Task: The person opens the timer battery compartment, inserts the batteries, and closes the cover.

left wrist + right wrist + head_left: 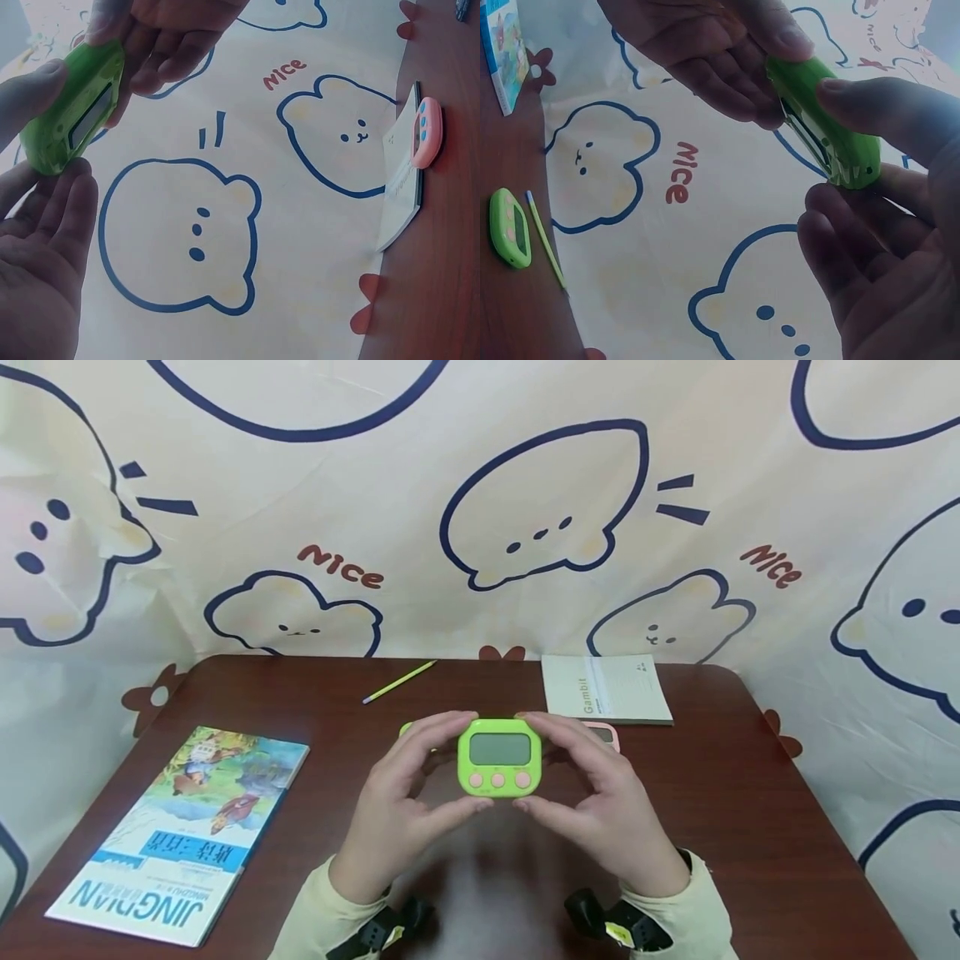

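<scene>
A lime-green digital timer point(498, 749), with a grey screen and a row of pink buttons, is held up over the middle of the table. My left hand point(397, 814) pinches its left side, fingers at the top corner and thumb at the bottom. Likewise, my right hand point(607, 810) grips the right side with thumb and fingers. Both wrist views show the timer point(56, 135) side-on between the hands. Behind the left hand a second green timer point(510, 227) lies on the table, mostly hidden in the head view. A pink timer point(606, 735) is partly covered by the right hand.
On the left of the brown table point(787, 860) lies a book point(202, 827) with a colourful cover. A yellow-green pencil point(400, 682) is near the back edge, and a pale notebook point(611, 689) sits at the back right. A patterned cloth point(405, 518) hangs behind.
</scene>
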`<state>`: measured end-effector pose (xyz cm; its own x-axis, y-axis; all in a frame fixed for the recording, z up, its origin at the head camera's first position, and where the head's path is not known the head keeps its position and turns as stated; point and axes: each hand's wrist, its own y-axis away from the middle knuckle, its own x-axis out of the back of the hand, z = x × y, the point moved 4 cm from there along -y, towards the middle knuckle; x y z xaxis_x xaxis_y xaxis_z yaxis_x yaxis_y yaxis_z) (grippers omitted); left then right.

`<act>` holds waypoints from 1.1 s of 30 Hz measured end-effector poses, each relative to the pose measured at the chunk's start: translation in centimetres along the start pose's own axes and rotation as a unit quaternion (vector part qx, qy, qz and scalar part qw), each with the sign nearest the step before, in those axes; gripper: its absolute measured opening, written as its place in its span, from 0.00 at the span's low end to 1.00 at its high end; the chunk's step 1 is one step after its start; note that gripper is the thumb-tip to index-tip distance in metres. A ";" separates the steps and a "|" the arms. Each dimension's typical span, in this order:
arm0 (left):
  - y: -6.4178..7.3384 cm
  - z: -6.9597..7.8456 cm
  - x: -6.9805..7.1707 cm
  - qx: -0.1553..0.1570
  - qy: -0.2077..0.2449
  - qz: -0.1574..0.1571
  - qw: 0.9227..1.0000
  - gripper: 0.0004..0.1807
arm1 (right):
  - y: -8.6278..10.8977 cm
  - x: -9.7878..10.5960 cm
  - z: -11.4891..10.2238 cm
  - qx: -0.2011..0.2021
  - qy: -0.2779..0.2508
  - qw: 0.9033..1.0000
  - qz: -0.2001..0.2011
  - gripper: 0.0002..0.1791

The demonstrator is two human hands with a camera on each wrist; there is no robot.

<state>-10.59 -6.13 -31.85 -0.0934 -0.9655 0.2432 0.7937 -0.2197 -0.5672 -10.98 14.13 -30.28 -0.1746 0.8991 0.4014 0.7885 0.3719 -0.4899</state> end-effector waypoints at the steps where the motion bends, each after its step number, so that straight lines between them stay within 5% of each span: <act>1: 0.0 0.0 0.0 0.002 0.001 -0.002 1.000 0.43 | 0.0 0.0 0.0 0.000 0.001 1.000 -0.002 0.42; 13: 0.1 0.0 0.0 -0.001 -0.016 -0.020 1.000 0.42 | 0.0 0.3 0.3 0.002 0.015 1.000 -0.006 0.41; 23: 0.1 -0.1 0.5 -0.043 -0.071 -0.026 0.996 0.39 | 0.2 0.5 0.8 -0.059 -0.007 0.998 -0.004 0.39; 30: 0.1 0.2 0.8 -0.151 -0.101 0.001 0.983 0.17 | 0.4 0.5 1.2 -0.084 -0.053 0.995 -0.027 0.30; 33: 0.0 0.4 0.8 -0.193 -0.090 0.007 0.977 0.15 | 0.4 0.5 1.3 -0.095 -0.069 0.992 -0.039 0.28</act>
<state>-10.41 -6.82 -31.40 0.0507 -0.9362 0.3478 0.5053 -0.2763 -0.8175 -11.53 15.02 -31.27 -0.3081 0.8975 0.3155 0.8644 0.4027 -0.3012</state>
